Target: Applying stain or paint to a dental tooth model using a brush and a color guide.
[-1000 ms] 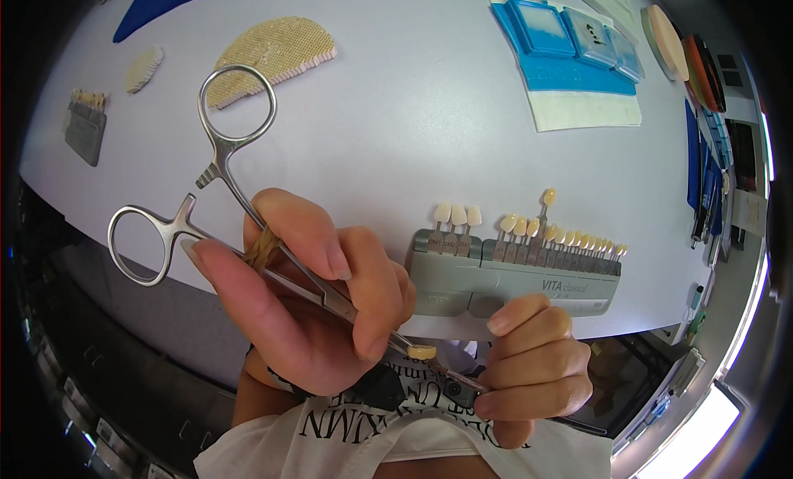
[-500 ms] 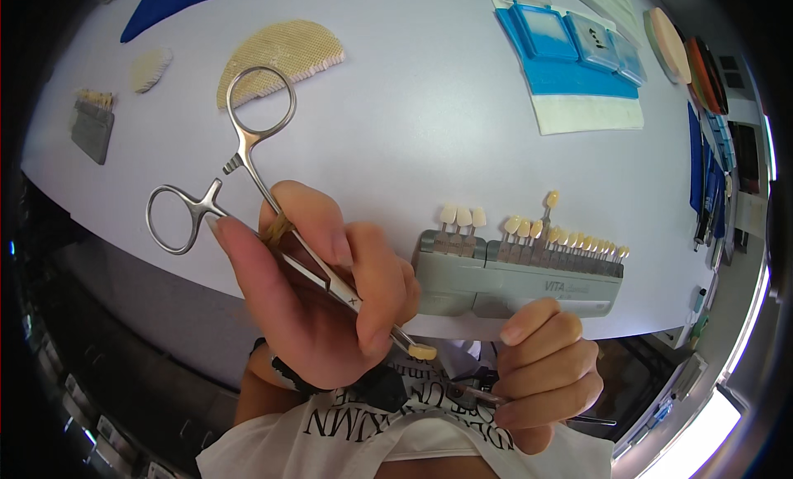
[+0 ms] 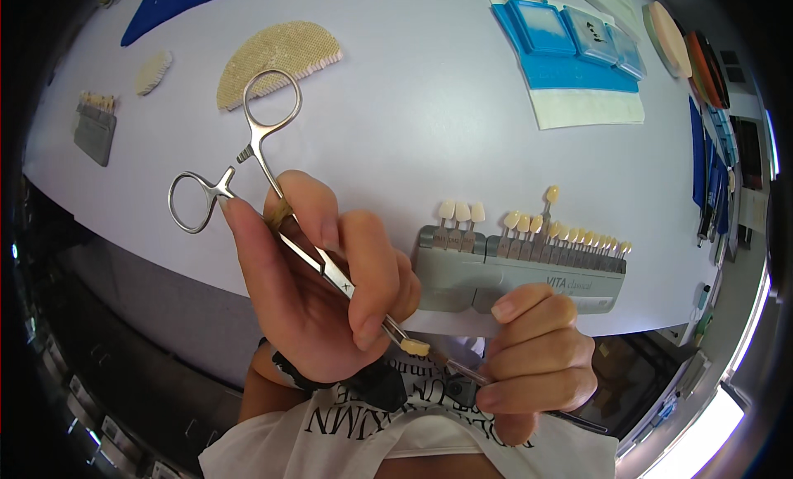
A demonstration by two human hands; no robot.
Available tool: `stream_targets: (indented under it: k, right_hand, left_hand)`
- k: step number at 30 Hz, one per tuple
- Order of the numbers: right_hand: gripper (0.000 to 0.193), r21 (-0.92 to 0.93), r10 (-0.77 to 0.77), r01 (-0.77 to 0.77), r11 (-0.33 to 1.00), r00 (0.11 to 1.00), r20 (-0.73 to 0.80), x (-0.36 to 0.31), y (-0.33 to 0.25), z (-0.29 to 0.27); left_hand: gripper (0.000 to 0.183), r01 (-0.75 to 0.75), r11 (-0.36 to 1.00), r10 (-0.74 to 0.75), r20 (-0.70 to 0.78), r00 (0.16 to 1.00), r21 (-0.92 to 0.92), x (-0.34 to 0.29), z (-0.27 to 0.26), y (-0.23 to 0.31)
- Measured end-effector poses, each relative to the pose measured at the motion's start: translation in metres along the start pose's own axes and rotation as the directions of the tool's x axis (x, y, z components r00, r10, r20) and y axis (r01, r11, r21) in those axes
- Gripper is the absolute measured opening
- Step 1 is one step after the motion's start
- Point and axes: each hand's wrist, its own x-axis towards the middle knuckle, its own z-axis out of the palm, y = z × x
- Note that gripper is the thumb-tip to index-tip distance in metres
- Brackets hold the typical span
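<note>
My left hand (image 3: 318,305) is closed round a steel hemostat (image 3: 337,282), its thumb and fingers on the shanks and both ring handles sticking out at the upper left. In the hemostat's jaws sits a small yellowish dental crown (image 3: 415,348). My right hand (image 3: 541,359), fingers curled, grips a thin brush (image 3: 468,372) with a metallic shaft. The brush's brownish tip is close beside the crown; whether they touch I cannot tell. Just beyond my right hand lies a grey tooth shade guide (image 3: 529,282) with rows of tooth-shaped tabs, one tab (image 3: 553,195) raised above the others.
At the far left are a half-round honeycomb firing tray (image 3: 277,62), a small white honeycomb piece (image 3: 154,73) and a grey holder (image 3: 95,136) with pegs. Blue lidded boxes (image 3: 541,29) sit on a cloth at the far right. Pens and tools (image 3: 709,182) line the right edge.
The hemostat and my left hand have shifted slightly right. My right hand has moved a little left and up, bringing the brush tip close to the crown.
</note>
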Motion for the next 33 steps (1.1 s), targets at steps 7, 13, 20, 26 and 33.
stream_targets:
  k: [7,13,20,26,33]
  right_hand:
    - [0.018,-0.003,0.025,-0.025,1.0,1.0,0.006,0.0,-0.002,0.0]
    - [0.017,-0.001,0.008,-0.008,1.0,1.0,0.022,0.0,0.0,-0.001]
    - [0.019,0.002,0.024,-0.024,1.0,1.0,0.015,-0.001,-0.002,-0.002]
    - [0.019,0.007,0.021,-0.021,1.0,1.0,0.003,-0.002,-0.001,-0.001]
    - [0.014,0.115,0.117,-0.113,0.987,0.993,-0.024,-0.013,-0.006,-0.009]
  left_hand:
    - [0.038,-0.014,1.0,0.015,0.032,0.999,-0.008,0.0,-0.003,-0.001]
    - [0.037,-0.015,1.0,0.016,0.046,0.999,-0.021,0.0,-0.003,-0.001]
    - [0.037,-0.019,1.0,0.02,0.045,0.999,-0.023,0.0,-0.004,-0.002]
    - [0.038,-0.01,1.0,0.011,0.053,0.999,-0.018,0.001,-0.003,-0.001]
    - [0.035,-0.008,0.999,0.013,0.114,0.993,-0.051,0.0,-0.01,-0.005]
